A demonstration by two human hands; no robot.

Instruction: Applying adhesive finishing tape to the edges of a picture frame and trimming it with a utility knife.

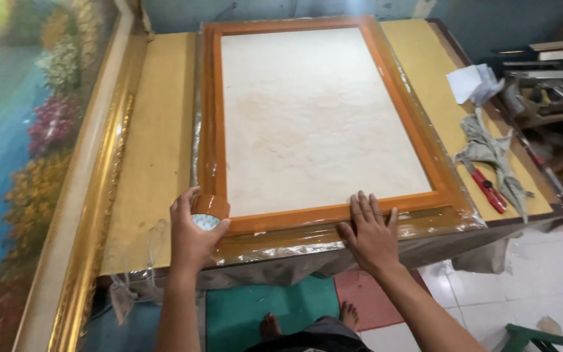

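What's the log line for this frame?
left hand: holds tape roll on frame corner | right hand: flat on frame bottom edge | table: pliers, rag

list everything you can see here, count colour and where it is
picture frame: 1, orange wood under clear plastic wrap, flat on the table, pale backing up
roll of tape: 1, brown, on the frame's near left corner
table: 1, yellow-tan top, centre
gilt-framed painting: 1, gold frame, flower scene, leaning at the left
rag: 1, grey, table's right edge
pliers: 1, red handles, beside the rag
crumpled paper: 1, white, far right of the table
floor mats: 2, green and red, under the table
feet: 2, bare, on the mats
left hand: 1, gripping the roll of tape
right hand: 1, flat on the frame's near edge
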